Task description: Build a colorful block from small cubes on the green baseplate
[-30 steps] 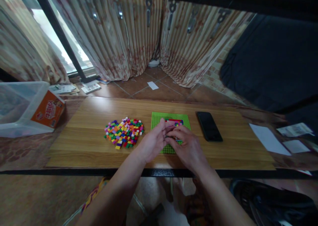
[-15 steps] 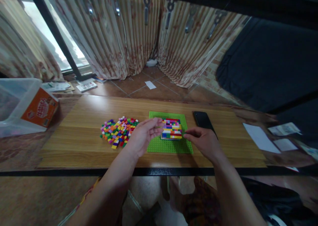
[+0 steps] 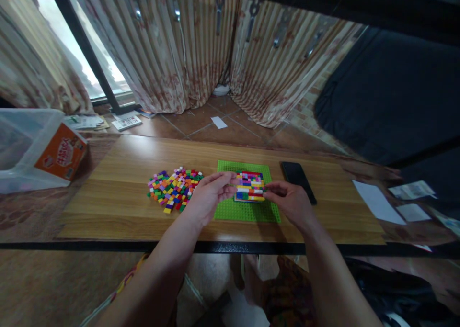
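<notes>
A block build (image 3: 249, 187) of many small colourful toy bricks stands on a green studded baseplate (image 3: 247, 213). My left hand (image 3: 210, 195) is at its left side, palm partly turned up, fingers stretched out and a little apart; its fingertips are close to the build's left edge, and I cannot tell whether they touch it. At the right edge, my right hand (image 3: 289, 200) has thumb and forefinger pinched together against the build. Whatever sits between those fingertips is too small to make out. A loose pile of mixed bricks (image 3: 174, 188) lies left of the baseplate, partly behind my left hand.
A black phone (image 3: 298, 181) lies right of the baseplate on the wooden table (image 3: 118, 212). Beyond the table's left end stands a clear plastic bin (image 3: 28, 174) with an orange label. White paper (image 3: 377, 201) lies off to the right. The table has a dark front edge.
My right hand has moved slightly left, its pinched fingertips now at the build's right edge. My left hand stays beside the build. The whole view has shifted a little.
</notes>
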`<action>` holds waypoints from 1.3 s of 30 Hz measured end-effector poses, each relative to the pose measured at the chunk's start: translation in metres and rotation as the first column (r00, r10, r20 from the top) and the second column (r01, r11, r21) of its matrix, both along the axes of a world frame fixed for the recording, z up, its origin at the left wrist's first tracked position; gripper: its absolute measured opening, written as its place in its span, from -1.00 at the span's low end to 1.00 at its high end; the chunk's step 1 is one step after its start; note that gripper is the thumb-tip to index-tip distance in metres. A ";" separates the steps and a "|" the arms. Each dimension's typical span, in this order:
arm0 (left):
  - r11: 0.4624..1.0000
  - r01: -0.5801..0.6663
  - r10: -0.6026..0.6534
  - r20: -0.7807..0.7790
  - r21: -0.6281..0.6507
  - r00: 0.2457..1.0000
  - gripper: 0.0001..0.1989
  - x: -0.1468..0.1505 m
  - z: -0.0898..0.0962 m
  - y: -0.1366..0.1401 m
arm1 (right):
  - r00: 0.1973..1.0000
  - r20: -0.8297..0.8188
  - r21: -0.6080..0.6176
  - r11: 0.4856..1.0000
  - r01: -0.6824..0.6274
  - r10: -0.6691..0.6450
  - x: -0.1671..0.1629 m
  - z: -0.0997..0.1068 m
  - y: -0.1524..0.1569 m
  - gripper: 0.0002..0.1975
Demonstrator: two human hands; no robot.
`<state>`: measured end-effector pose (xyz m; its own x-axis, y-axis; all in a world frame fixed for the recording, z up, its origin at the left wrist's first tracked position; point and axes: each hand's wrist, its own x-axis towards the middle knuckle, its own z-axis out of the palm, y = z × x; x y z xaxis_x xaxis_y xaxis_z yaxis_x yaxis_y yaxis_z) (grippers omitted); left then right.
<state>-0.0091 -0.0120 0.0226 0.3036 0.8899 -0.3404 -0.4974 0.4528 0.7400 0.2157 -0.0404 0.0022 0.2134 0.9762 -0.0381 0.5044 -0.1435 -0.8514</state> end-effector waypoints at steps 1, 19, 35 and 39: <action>1.000 0.000 0.000 -0.001 0.000 1.000 -0.83 0.000 0.000 0.000 | 1.000 -0.014 -0.003 1.000 -0.002 0.002 0.002 0.000 0.000 -0.75; 1.000 -0.014 0.014 -0.015 -0.001 1.000 -0.85 -0.002 0.001 0.000 | 0.990 -0.129 -0.066 0.996 0.054 -0.062 0.001 -0.019 0.009 -0.63; 0.871 -0.470 0.484 -0.086 0.141 0.871 -0.77 -0.091 0.013 0.024 | 0.957 0.249 0.294 0.953 0.072 -0.149 -0.042 0.017 -0.009 -0.70; 0.777 -0.593 0.629 -0.238 0.212 0.740 -0.76 -0.121 0.011 0.025 | 0.936 0.292 0.333 0.896 -0.293 0.197 -0.112 0.006 -0.019 -0.77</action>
